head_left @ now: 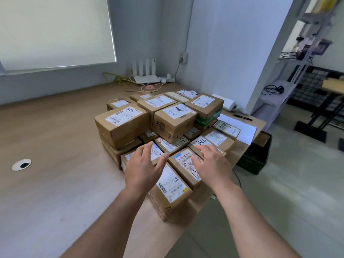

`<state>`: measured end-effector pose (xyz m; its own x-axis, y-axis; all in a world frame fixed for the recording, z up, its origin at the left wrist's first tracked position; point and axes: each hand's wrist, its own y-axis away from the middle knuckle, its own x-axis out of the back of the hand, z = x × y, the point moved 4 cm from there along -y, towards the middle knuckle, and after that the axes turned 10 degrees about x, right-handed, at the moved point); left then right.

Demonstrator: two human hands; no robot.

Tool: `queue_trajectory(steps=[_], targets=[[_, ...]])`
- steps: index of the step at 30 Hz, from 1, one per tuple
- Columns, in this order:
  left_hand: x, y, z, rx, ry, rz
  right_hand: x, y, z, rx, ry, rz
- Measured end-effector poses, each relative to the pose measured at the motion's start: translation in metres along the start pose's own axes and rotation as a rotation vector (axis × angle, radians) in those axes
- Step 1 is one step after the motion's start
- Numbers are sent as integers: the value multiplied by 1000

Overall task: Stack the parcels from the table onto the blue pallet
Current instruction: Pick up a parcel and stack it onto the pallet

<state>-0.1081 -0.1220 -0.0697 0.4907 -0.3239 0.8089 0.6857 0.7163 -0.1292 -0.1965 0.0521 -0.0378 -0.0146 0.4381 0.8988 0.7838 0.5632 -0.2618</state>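
Parcels [175, 118], brown cartons with white shipping labels, are sitting piled at the corner of the wooden worktop [55, 146]; the blue pallet is not showing from here. The left hand [143, 168] and right hand [210, 164] are hovering over the near cartons, fingers [147, 148] spread wide and holding nothing; I'd be taking the nearest carton [172, 190] by its two long sides and lifting it level, clear of its neighbours. Barcodes are showing everywhere but the print is too small to read, and one label is carrying marker digits [201, 142], upside down, seemingly 7786.

Labelled cardboard parcels [165, 127] heaped on table [55, 146]
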Motion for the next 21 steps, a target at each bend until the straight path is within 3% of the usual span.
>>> queue_trajectory(steps=[21], targets=[[-83, -107, 71, 434, 27, 24, -58, -179, 132, 213, -233, -234]])
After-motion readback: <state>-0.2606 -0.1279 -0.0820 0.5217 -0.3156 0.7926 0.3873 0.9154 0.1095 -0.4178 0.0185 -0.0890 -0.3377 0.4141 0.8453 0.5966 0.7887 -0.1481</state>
